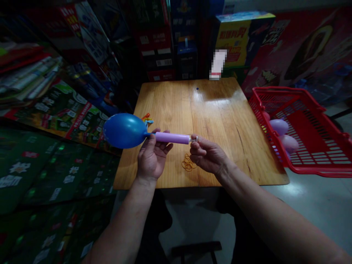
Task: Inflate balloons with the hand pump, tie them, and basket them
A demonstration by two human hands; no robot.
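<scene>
The left grip (151, 157) pinches the blue balloon (125, 130), bulging to its left, by its neck on the purple pump (172, 138), probably against leaks; the right grip (209, 155) holds the white handle (196, 139), presumably to work it, near rubber bands (188, 163).

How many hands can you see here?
2: the left hand holds the pump beside the balloon, and the right hand grips the pump's other end.
</scene>
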